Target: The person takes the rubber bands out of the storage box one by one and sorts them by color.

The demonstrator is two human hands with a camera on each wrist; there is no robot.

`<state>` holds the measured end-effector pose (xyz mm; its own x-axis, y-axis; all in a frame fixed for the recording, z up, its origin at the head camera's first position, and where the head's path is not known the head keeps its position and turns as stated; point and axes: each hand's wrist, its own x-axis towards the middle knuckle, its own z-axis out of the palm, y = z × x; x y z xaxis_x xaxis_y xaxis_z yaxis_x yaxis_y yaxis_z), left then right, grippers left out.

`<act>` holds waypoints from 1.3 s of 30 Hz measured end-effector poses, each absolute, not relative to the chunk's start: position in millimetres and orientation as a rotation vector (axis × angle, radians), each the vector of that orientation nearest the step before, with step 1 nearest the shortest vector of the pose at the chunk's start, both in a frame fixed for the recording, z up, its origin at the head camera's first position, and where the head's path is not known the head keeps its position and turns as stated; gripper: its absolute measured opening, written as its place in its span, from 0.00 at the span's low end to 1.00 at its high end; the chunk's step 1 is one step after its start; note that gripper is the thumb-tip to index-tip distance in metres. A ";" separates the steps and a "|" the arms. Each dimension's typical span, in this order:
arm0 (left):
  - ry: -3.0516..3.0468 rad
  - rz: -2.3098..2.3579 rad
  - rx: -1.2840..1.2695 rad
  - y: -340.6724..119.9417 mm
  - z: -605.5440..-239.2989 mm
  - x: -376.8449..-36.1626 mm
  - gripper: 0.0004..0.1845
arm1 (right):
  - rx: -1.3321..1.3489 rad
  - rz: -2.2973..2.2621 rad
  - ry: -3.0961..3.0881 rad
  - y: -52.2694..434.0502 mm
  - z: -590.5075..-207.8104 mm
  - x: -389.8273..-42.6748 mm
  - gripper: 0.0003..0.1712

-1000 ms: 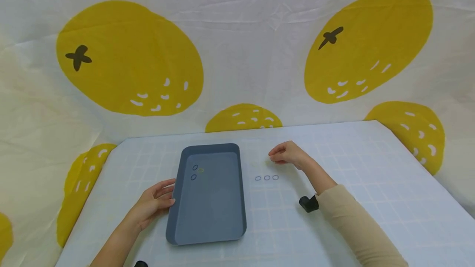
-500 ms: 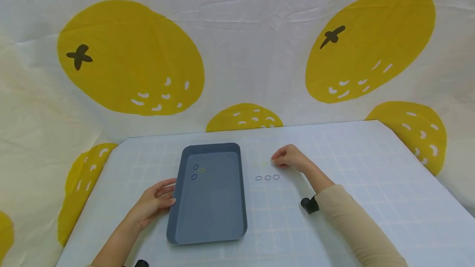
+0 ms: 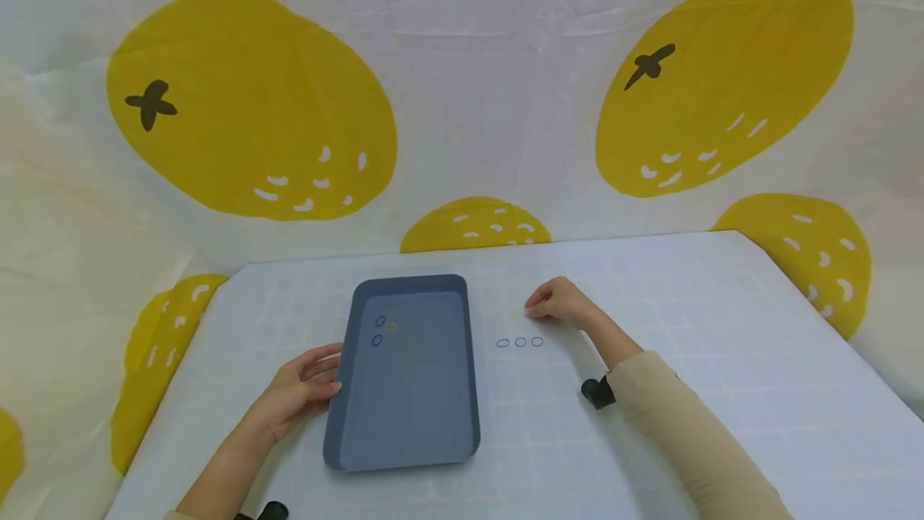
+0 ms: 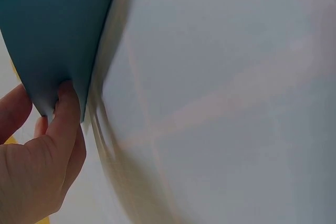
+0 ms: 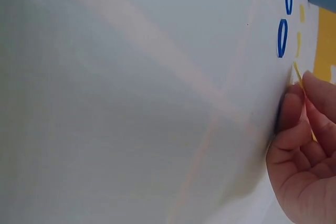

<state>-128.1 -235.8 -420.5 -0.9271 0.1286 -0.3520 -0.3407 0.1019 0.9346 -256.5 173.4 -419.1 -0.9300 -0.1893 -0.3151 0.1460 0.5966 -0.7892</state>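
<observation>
A grey-blue tray (image 3: 433, 440) lies on the white gridded table (image 3: 686, 327). Inside it, near the far left corner, are two blue rings (image 3: 380, 321) and a yellow-green ring (image 3: 391, 327). My left hand (image 3: 328, 379) lies beside the tray, its straight fingers (image 4: 65, 114) touching the tray's left wall (image 4: 52, 35). Right of the tray, three blue rings (image 3: 520, 342) sit in a row, with pale yellow rings (image 3: 495, 314) just beyond them. My right hand (image 3: 530, 310) is curled at those rings, and its fingertips (image 5: 294, 100) pinch a thin yellow ring (image 5: 297, 72).
A white cloth printed with large yellow fruit (image 3: 253, 111) hangs behind and beside the table. A small black camera (image 3: 595, 392) sits on my right wrist. The table's right half shows only bare grid cloth.
My right hand shifted slightly right off the yellow rings, then settled with its fingertips on one. The left hand and tray stayed put.
</observation>
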 end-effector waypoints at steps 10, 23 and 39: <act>2.060 1.878 -0.230 -233.8 -421.4 -126.4 0.37 | -0.037 -1.202 2.497 177.4 -411.4 -259.4 0.08; 2.055 1.885 -0.226 -234.5 -423.1 -124.0 0.37 | -0.039 -1.247 2.450 170.8 -398.4 -263.4 0.10; 2.057 1.877 -0.227 -233.8 -420.4 -124.5 0.37 | -0.188 -1.300 2.407 136.5 -373.7 -267.2 0.15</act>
<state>-124.5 -233.8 -420.4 -0.9276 0.1128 -0.3562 -0.3444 0.1115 0.9322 -267.2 136.5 -373.7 -0.9124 -0.3001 -0.2784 0.0683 0.5591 -0.8263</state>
